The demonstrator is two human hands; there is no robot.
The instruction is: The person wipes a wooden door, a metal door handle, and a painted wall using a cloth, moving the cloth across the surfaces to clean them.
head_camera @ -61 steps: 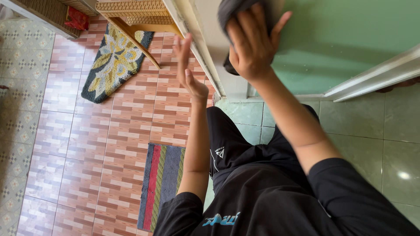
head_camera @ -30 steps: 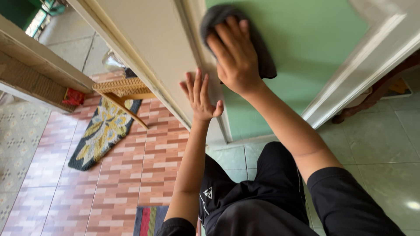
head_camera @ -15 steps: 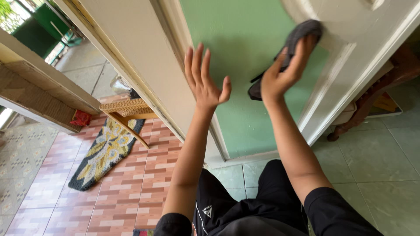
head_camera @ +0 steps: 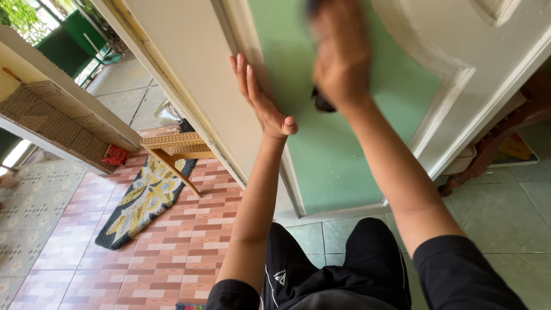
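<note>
— Fingers (head_camera: 244, 77) of the left hand (head_camera: 261, 100): what are they doing?
— They are lying straight and together, released, pressing flat against the white edge of the door (head_camera: 344, 149), gripping nothing. The thumb is sticking out toward the green panel.
— And the right hand (head_camera: 338, 54)?
— It is blurring badly, up near the door's top edge in view. It is pressing on the green panel, with a dark cloth (head_camera: 321, 102) peeking out under the palm. The fingers are lying over the cloth, but I cannot tell how tightly they are closing on it.
— Where is the cloth sitting, exactly?
— Between the palm and the green panel, just right of the left thumb, well above the door's bottom edge.
— What is lying around?
— A white moulding (head_camera: 453, 86) is running down the door's right side. On the brick-pattern floor (head_camera: 172, 247) to the left, a flowered rug (head_camera: 140, 201) is lying beside a wicker stool (head_camera: 172, 146). Pale tiles (head_camera: 505, 218) are showing on the right.
</note>
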